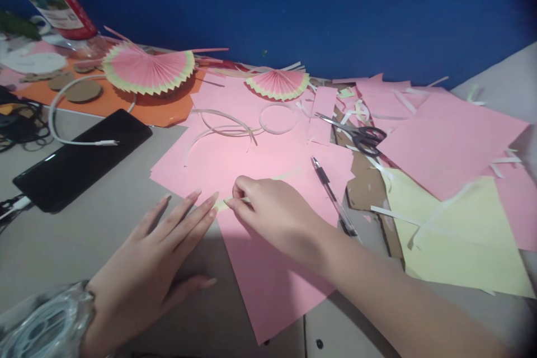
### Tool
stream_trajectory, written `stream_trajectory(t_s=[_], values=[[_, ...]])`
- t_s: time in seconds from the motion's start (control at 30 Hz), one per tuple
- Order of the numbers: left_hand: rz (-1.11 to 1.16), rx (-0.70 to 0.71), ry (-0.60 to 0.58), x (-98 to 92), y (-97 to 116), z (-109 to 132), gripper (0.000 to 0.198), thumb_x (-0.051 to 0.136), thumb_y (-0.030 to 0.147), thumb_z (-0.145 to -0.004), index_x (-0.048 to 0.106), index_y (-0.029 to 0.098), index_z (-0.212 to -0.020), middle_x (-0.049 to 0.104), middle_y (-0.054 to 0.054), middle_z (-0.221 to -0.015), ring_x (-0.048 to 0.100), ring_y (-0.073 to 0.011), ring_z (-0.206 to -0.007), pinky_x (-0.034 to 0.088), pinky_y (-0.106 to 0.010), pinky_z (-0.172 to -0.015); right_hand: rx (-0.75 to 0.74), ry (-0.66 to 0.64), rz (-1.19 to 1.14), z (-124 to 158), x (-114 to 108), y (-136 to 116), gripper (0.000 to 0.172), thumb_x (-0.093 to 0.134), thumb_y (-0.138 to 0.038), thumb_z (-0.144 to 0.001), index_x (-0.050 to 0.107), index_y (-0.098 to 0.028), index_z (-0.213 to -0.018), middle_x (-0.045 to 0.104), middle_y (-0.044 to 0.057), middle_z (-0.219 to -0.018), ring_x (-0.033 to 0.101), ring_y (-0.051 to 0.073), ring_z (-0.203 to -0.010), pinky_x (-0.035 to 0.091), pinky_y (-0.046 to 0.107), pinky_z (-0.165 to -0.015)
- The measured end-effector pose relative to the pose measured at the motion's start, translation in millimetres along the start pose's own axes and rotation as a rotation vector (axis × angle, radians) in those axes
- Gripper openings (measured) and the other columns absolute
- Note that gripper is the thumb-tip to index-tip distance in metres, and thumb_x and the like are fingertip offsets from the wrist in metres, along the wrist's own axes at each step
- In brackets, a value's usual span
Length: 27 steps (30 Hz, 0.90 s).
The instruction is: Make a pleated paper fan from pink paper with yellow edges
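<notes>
My left hand (pixel 163 251) lies flat, its fingers stretched out over the table and the edge of the pink paper (pixel 272 279). Its fingertips rest at one end of a narrow pale yellow-green paper strip (pixel 221 205). Fingers curled in a pinch, my right hand (pixel 268 201) grips that strip a little to the right of the left fingertips. The strip's far end shows beyond the right hand, on the pink paper. Thin curled paper strips (pixel 226 130) lie just above the hands. To the right of my right hand is a black pen (pixel 335 198).
Scissors (pixel 361 134) with black handles lie right of centre. Pleated pink-and-yellow paper fans (pixel 149 67) stand at the back. A black phone (pixel 84 159) with a white cable is at left, below a bottle (pixel 54 0). Yellow paper (pixel 465 257) and pink sheets cover the right.
</notes>
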<state>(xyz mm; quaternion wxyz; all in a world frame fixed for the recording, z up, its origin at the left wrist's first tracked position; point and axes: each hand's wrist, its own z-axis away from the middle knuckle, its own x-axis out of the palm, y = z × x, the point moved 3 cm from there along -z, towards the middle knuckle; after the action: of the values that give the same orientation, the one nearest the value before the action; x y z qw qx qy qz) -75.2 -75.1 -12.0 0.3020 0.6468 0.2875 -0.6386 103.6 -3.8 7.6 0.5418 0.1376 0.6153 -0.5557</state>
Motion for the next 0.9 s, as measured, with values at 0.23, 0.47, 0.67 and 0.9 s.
stream_trajectory(t_s=[0.23,0.47,0.67,0.9], values=[[0.081,-0.013,0.017,-5.0,-8,1,0.072,0.05,0.049,-0.082,0.024,0.02,-0.143,0.026,-0.003,-0.15,0.022,-0.026,-0.137,0.014,-0.045,-0.111,0.033,-0.014,-0.014,-1,-1,-3,0.018,0.045,-0.031,-0.089,0.05,-0.019,-0.076,0.058,-0.003,-0.064,0.047,0.01,-0.054,0.021,0.024,-0.048],[0.079,0.144,-0.033,0.1,-8,-15,0.096,0.058,0.059,-0.071,0.019,0.011,-0.144,0.017,-0.01,-0.152,0.014,-0.0276,-0.14,0.009,-0.043,-0.112,0.06,0.003,-0.011,3,0,0,0.023,0.043,-0.035,-0.09,0.052,-0.018,-0.076,0.059,-0.001,-0.066,0.046,0.01,-0.055,0.021,0.024,-0.049],[0.134,0.219,-0.019,6.0,-15,-14,0.101,0.038,0.076,-0.071,0.017,0.011,-0.145,0.018,-0.011,-0.152,0.014,-0.0287,-0.139,0.004,-0.041,-0.113,0.119,-0.058,-0.001,5,-14,-6,0.027,0.046,-0.035,-0.089,0.058,-0.019,-0.071,0.06,-0.002,-0.066,0.046,0.009,-0.054,0.022,0.025,-0.048],[0.148,0.244,-0.019,6.3,-15,-15,0.096,0.032,0.074,-0.076,0.019,0.007,-0.144,0.019,-0.013,-0.151,0.017,-0.0301,-0.138,0.002,-0.044,-0.112,0.135,-0.064,0.238,-1,-26,-16,0.032,0.044,-0.029,-0.089,0.053,-0.017,-0.061,0.055,0.0,-0.056,0.044,0.011,-0.049,0.018,0.028,-0.048]])
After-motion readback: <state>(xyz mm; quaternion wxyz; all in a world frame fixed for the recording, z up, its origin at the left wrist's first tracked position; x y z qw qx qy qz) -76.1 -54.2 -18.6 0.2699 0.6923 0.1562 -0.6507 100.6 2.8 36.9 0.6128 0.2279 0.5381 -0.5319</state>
